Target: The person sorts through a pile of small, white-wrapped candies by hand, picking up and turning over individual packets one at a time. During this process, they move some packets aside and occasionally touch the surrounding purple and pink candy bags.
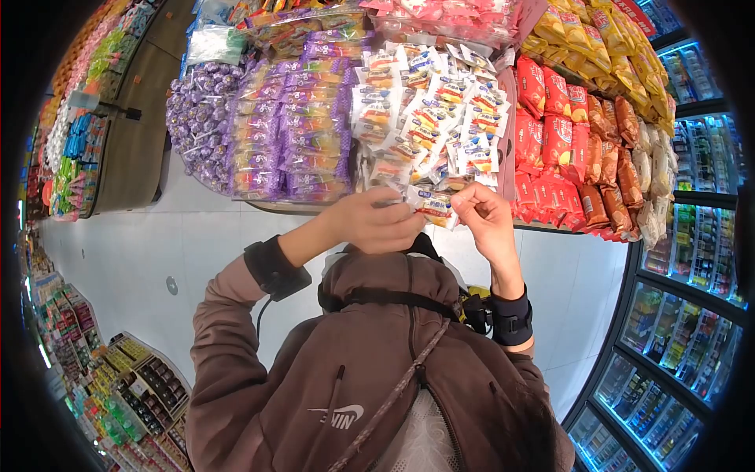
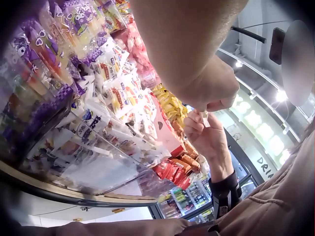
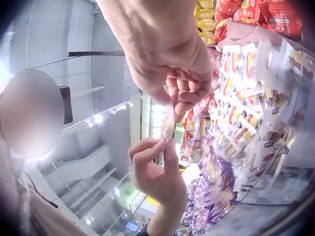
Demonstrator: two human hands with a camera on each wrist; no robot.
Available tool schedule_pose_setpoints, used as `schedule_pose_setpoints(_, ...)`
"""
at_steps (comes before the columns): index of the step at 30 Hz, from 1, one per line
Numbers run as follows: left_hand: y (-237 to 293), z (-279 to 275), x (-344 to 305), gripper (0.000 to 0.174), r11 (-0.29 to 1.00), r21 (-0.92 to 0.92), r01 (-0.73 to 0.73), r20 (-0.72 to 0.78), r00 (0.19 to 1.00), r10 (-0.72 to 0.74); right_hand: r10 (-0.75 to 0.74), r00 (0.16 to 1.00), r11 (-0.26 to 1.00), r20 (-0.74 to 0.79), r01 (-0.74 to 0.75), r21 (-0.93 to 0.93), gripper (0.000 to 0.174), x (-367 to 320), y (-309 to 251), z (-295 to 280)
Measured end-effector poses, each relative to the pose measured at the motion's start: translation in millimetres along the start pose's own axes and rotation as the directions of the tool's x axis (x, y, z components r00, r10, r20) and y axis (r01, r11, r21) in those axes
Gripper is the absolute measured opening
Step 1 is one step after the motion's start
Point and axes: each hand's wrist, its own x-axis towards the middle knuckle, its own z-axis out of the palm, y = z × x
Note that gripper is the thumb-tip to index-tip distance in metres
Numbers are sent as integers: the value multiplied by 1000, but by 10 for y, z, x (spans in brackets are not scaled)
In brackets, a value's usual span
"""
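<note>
A small white snack packet (image 1: 436, 206) with a blue label and yellow and red print is held up between both hands, just in front of the display edge. My left hand (image 1: 377, 222) pinches one end of it, its thumb and fingertips meeting on the wrapper in the right wrist view. At the other end my right hand (image 1: 486, 216) pinches with thumb and forefinger, the other fingers curled in. The packet (image 3: 169, 125) appears nearly edge-on in the right wrist view. Behind it lies a heap of similar white packets (image 1: 425, 118).
Purple bags of jelly sticks (image 1: 291, 126) and purple wrapped lollipops (image 1: 200, 118) lie left of the heap. Red packs (image 1: 558, 141) and brown packs (image 1: 613, 157) are on the right. A clear panel (image 2: 93, 167) fronts the bin. Lit drink fridges (image 1: 692, 228) line the right side.
</note>
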Motion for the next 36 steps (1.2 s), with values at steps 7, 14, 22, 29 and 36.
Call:
schedule_pose_setpoints(7,2,99,17,20,986,-88,143,51,989,-139,16,993,997,-119,-26,-78,9,-2,16,-15)
schedule_pose_setpoints(14,-1,283,282,27,486,-436,758,416,648,-638,-186,972,903,-144,112,-414,9,-59,115,-133)
schedule_pose_setpoints(22,-162,431,323,17,304,-489,818,509,550,-662,-114,952,975,-284,52,-217,11,-149,197,-230)
schedule_pose_setpoints(29,-926,791,201,18,588,-289,756,348,655,-671,-129,954,981,-271,82,-177,13,-188,283,-347)
schedule_pose_setpoints(36,-1033,852,134,24,624,-131,770,417,614,-670,-142,952,978,-273,92,-187,13,-182,263,-386)
